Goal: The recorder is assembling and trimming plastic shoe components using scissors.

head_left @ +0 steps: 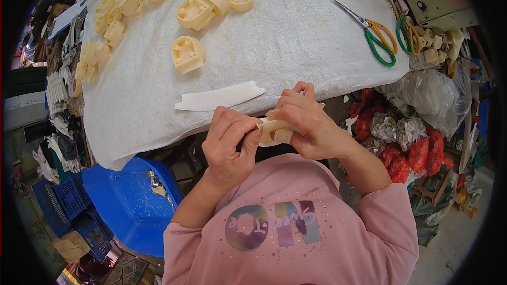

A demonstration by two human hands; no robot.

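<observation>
Presently listed, largest first.

Worktop (296, 37): covered in a white woven sheet; its near edge runs just above the hands.

Blue plastic crates (127, 200): on the floor below the near-left corner of the worktop.

White strip (219, 97): long, flat, curved; lies along the near edge, just beyond the left hand, apart from it.

Cream moulded parts (188, 54): scattered over the far-left area and left edge, well apart from the hands.

Scissors, green-handled (377, 34): near the right edge, blades pointing towards the far side; a second pair (407, 34) lies just beside it.

Left hand (229, 145): fingers curled, fingertips pinching the left end of the cream piece.

Right hand (306, 126): closed around the cream piece from the right, thumb on top.

Cream piece (274, 132): small, rounded; held between both hands off the worktop, just below its near edge, in front of the chest.

Handling note, as a judgement: the piece looks light and smooth, so a firm right-hand hold with small, even fingertip pressure from the left suits it best.
</observation>
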